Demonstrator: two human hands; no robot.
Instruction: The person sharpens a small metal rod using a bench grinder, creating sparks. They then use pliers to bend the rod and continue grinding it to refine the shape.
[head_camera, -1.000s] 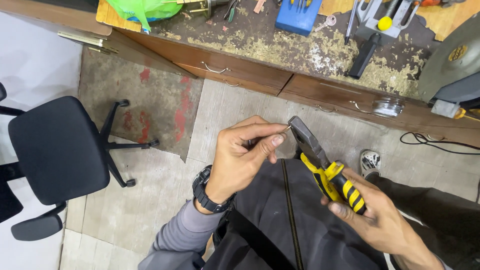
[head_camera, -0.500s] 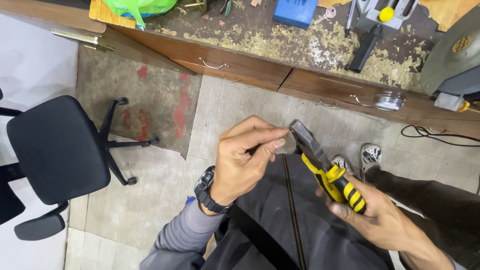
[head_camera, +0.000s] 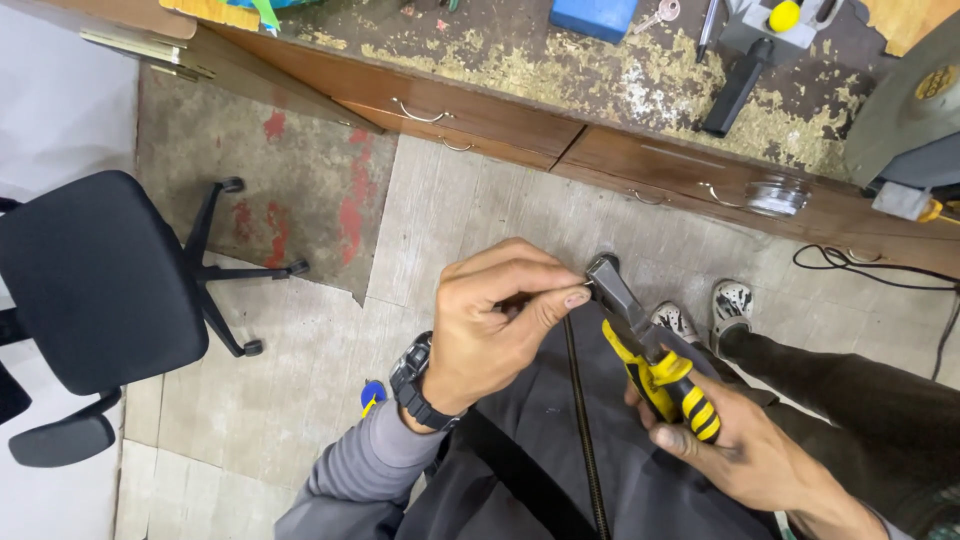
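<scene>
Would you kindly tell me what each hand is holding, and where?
The right hand grips the pliers by their yellow-and-black handles; the left hand pinches something small at the plier tip, too hidden to identify.

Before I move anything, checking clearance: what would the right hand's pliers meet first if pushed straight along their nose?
Probably the left hand thumb tip, right at the pliers nose; depth unclear.

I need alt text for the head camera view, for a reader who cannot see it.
The right hand grips yellow-and-black pliers, their tip meeting the left hand, whose pinched fingers hide any small piece. Below lies dark fabric with a zipper; a black office chair stands at left.
</scene>
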